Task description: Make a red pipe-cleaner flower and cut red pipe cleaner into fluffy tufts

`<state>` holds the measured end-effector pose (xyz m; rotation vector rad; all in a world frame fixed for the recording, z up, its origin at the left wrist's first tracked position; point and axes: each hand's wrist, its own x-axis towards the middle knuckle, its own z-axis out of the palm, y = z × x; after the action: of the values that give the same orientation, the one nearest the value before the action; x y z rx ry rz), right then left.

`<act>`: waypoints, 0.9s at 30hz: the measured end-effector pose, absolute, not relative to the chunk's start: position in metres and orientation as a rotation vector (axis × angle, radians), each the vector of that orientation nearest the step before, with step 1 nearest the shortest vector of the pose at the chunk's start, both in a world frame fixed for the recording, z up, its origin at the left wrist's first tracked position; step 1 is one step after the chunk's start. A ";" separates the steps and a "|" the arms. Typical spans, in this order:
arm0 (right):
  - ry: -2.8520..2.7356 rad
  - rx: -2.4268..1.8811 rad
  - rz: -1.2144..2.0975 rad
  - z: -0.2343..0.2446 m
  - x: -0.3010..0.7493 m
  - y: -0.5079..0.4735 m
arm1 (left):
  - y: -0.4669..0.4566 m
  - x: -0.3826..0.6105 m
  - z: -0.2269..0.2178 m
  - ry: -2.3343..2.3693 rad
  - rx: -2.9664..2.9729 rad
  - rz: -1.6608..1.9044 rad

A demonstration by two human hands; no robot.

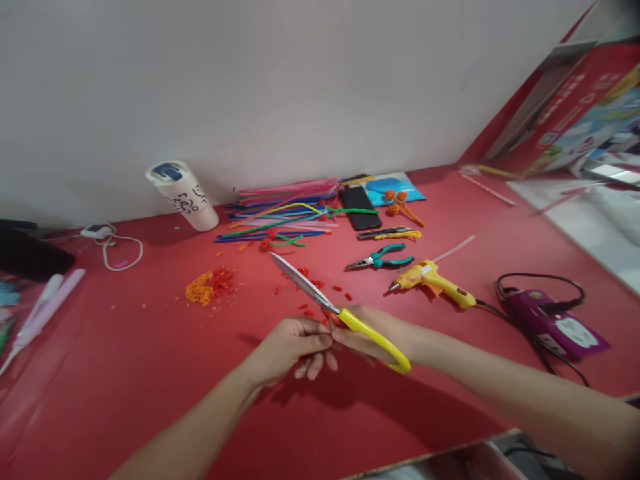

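My right hand (pixel 391 325) holds yellow-handled scissors (pixel 373 337), their blades pointing up and left over the table. My left hand (pixel 295 347) meets it, thumb and forefinger pinched together right beside the right fingertips. Whatever is in that pinch is too small and covered to name. Short red cut pieces (pixel 337 289) lie scattered just beyond both hands, partly beneath the blades. Farther left are a small heap of orange bits (pixel 199 290) and, touching it, a heap of red bits (pixel 222 281).
Pipe cleaners (pixel 285 200) lie along the wall near a phone (pixel 359 207). Pliers (pixel 383 259), a utility knife (pixel 390 233) and a yellow glue gun (pixel 435 281) lie to the right, with a purple power strip (pixel 555 323) beyond. At the back left stands a white tumbler (pixel 187 197).
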<state>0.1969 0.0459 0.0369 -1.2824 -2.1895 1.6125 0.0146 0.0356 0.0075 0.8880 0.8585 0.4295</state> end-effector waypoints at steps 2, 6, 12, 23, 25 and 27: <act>-2.200 -1.291 1.561 0.036 0.197 0.047 | 0.036 0.016 0.007 0.870 0.919 0.429; -2.184 -1.317 1.483 0.034 0.199 0.049 | 0.037 0.020 0.009 0.916 1.004 0.474; -2.120 -1.465 1.483 0.042 0.203 0.053 | 0.040 0.022 0.015 0.997 1.025 0.464; -2.262 -1.609 1.390 0.039 0.228 0.031 | 0.054 0.009 0.019 1.282 0.927 0.868; -2.302 -1.630 1.369 0.036 0.227 0.026 | 0.056 0.010 0.019 1.279 0.927 0.878; -2.308 -1.648 1.356 0.034 0.224 0.025 | 0.056 0.012 0.019 1.280 0.938 0.858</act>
<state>0.2239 0.0250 0.0338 -1.6479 -2.3076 1.3563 0.0122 0.0564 0.0191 0.9382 1.2798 0.8585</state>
